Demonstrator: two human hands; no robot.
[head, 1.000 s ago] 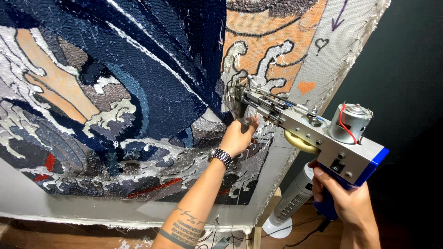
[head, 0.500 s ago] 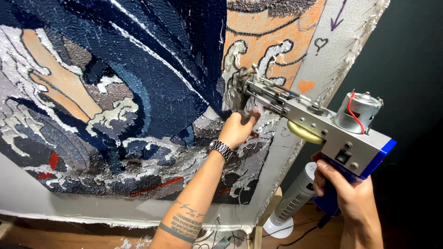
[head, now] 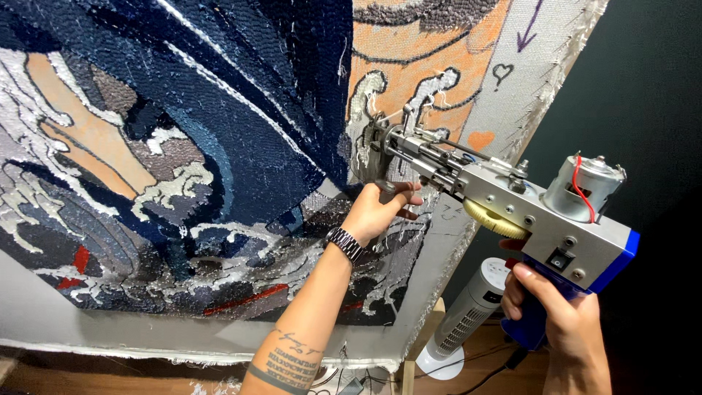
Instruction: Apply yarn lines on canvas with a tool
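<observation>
Our right hand [head: 563, 322] is clenched around the blue grip of the tufting gun [head: 512, 205], down at the lower right. Our left hand [head: 376, 212] grasps the front handle just under the gun's nose, so it is the hand nearer the cloth. The gun's long axis runs from the right hand up and leftward, its needle end touching the stretched backing cloth [head: 512, 88] where orange yarn meets dark blue pile. A white tower fan [head: 464, 322] stands below, on the floor.
</observation>
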